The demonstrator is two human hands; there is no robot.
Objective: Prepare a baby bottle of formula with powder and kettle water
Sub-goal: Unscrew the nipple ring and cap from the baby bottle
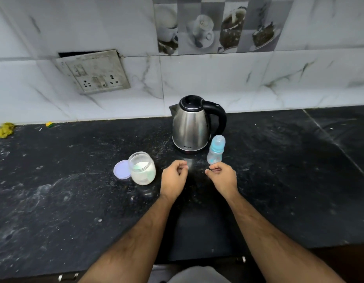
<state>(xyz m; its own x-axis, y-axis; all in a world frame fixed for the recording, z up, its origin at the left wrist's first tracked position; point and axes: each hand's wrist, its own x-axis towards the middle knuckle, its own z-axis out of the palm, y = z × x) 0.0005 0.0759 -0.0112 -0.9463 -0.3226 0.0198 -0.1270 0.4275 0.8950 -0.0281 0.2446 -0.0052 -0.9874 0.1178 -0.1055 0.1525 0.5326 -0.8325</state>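
A steel kettle (190, 127) with a black lid and handle stands on the black counter (74, 180) near the wall. Just right of it stands a capped blue baby bottle (215, 150). An open clear jar (143, 170) holding white powder and a pale scoop sits to the left, its lilac lid (122, 170) lying flat beside it. My left hand (174, 176) hovers in front of the kettle with fingers curled, holding nothing. My right hand (221, 177) is just below the bottle, fingers curled, also holding nothing I can see.
A switch and socket plate (93, 72) is set in the marble wall at the left. A yellow cloth (4, 129) and a small yellow scrap (50, 124) lie at the counter's far left. The counter's front edge runs near my body.
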